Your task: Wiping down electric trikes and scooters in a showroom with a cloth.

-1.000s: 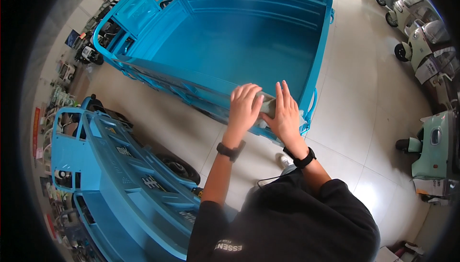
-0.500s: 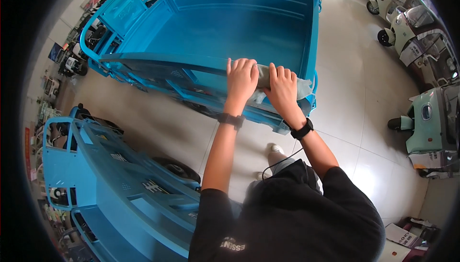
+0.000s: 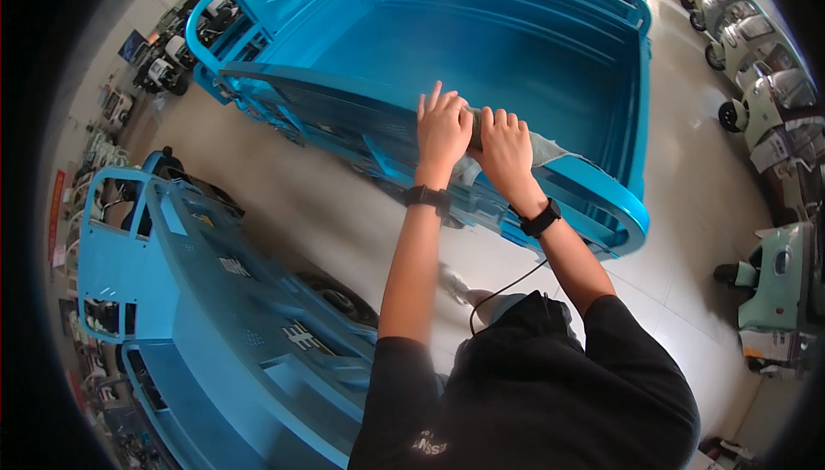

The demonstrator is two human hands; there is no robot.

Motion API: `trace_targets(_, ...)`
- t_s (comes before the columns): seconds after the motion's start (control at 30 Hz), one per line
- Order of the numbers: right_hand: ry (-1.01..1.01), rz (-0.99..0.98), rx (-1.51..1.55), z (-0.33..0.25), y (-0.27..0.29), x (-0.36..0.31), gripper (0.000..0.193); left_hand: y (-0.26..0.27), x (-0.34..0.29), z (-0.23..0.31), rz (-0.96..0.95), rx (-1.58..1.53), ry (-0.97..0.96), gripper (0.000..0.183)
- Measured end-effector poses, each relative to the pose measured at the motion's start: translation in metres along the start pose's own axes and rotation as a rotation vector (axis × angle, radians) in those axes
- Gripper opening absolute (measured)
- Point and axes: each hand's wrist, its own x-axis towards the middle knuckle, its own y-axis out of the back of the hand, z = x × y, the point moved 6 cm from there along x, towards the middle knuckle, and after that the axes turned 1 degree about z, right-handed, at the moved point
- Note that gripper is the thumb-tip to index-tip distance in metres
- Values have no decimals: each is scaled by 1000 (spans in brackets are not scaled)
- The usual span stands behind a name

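Note:
A grey-green cloth (image 3: 550,150) is draped over the top edge of the near side panel of a blue cargo tricycle bed (image 3: 361,92). My right hand (image 3: 505,145) is closed over the cloth and the rail beneath. Close beside it, my left hand (image 3: 444,133) grips the cloth's left end at the same edge, one finger lifted and the others bent over the rail. The palms hide part of the cloth. Its loose right end hangs beyond my right hand, along the panel.
A second blue cargo tricycle (image 3: 232,298) stands close on my left, its wheel (image 3: 335,298) facing the tiled aisle (image 3: 284,186). Pale green enclosed vehicles (image 3: 778,281) line the right side. More vehicles (image 3: 163,70) stand at the far left. A thin black cable (image 3: 507,285) hangs near my right forearm.
Both hands and the cloth have shifted left along the rail, away from its right corner, which now shows bare. The view has swung, so the bed sits further right.

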Motion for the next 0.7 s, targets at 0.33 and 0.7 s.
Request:
trace_targets(0.33, 60, 2, -38, -128, -73, 95, 23, 35, 37, -159, -28, 101, 176, 23)
trace_targets(0.7, 110, 26, -33, -234, -116, 175, 17, 69, 63, -289, 57, 199, 271, 25)
